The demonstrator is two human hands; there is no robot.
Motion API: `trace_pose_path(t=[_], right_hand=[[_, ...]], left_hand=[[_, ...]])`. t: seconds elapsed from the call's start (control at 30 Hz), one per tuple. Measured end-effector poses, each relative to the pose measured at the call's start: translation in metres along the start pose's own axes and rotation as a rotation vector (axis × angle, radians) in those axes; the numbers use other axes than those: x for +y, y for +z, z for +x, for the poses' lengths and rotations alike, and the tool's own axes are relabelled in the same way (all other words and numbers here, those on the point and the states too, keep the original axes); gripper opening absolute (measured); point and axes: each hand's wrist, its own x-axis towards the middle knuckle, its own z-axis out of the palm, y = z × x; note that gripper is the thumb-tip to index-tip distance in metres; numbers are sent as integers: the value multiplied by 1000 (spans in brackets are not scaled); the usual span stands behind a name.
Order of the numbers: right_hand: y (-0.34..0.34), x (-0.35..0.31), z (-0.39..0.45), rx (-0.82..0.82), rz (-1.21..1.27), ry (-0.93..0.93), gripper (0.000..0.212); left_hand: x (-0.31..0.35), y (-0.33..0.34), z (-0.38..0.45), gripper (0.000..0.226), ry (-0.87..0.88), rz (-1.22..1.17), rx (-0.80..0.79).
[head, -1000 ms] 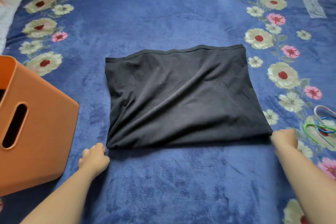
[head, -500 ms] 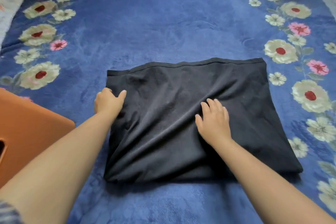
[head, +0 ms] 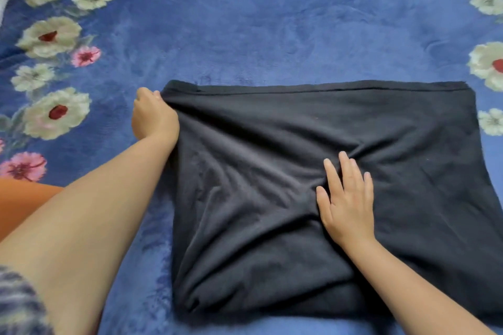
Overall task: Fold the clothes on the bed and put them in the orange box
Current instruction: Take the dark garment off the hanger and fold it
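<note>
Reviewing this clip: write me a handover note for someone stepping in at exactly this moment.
Left hand: grips the black garment at its far-left corner.
Right hand: flat on the garment's middle, fingers straight.
Garment: lies partly folded and wrinkled on the blue floral blanket.
Orange box: at the left edge, mostly hidden behind the left arm.
Left: finish folding, then put the garment in the box.

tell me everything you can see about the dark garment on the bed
The dark garment is charcoal-black, soft knit-looking fabric, folded into a rough rectangle lying flat on the blue floral blanket. A stitched hem runs along its far edge. Creases fan out across its middle. The left hand grips its far left corner, bunching the cloth there. The right hand rests flat on its middle, fingers spread. Its near right part runs behind the right forearm.
</note>
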Motion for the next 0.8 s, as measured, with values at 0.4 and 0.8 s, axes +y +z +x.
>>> trace_pose_path(t=[0.4,0.8], right_hand=[[1,-1,3,-262,-166,23,67],[-104,125,-16,-102,-10,751,70]], left_hand=[[-26,9,-17,45,-97,-103,-194],[-13,21,-202,62,796,156,-255]])
